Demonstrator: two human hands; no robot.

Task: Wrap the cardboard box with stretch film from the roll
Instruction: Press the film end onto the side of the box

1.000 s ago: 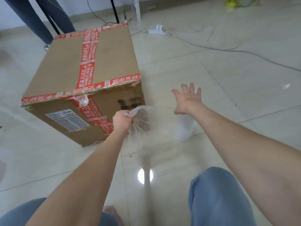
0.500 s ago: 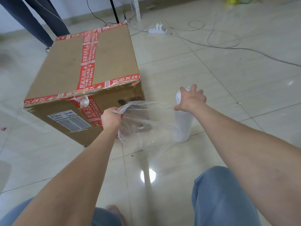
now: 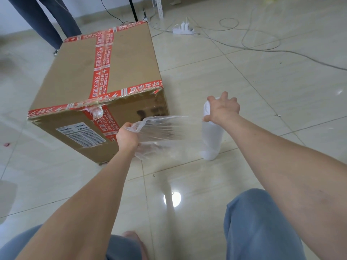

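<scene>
A large cardboard box (image 3: pixel 120 68) crossed with red printed tape stands on the tiled floor at the left. A white roll of stretch film (image 3: pixel 212 139) stands upright on the floor to its right. My right hand (image 3: pixel 222 109) sits on the roll's top end, fingers curled over it. My left hand (image 3: pixel 126 136) grips the bunched free end of the clear film (image 3: pixel 169 132). The film is stretched between my two hands, just in front of the box's near right corner.
A white power strip (image 3: pixel 183 30) and several loose cables (image 3: pixel 262 44) lie on the floor behind and to the right. Another person's legs (image 3: pixel 50 21) stand behind the box. My blue-trousered knees (image 3: pixel 259 222) are at the bottom.
My right hand came down from open in the air onto the top of the roll. My left hand pulled the film end leftward, so the sheet stretched wider.
</scene>
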